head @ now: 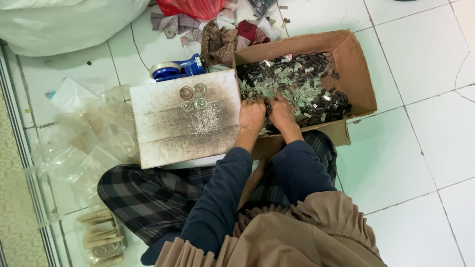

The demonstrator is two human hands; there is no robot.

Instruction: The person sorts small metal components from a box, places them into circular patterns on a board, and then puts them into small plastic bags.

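From the head camera I look down at my two hands, both sunk into a cardboard box [354, 64] that sits on the white tiled floor [420, 148] just ahead of my crossed legs. The box runs lengthwise from my knees up and to the right, its open top facing me and its far corner pointing toward the upper right of the view. It holds a heap of small parts [297, 81], dark short cylinders mixed with pale flat tags, lying every which way with no shared direction.

My left hand [252, 117] rests knuckles-up at the near edge of the heap, fingers curled down into the parts. My right hand [282, 114] lies just beside it, almost touching, fingers likewise bent and buried. I cannot tell whether either one has hold of a piece.

To the left, touching the box, lies a stained white board [185, 118] with four round clear discs [193, 98] grouped near its far edge. A blue tape dispenser [179, 69] sits beyond it, and fabric scraps [217, 34] lie past the box.
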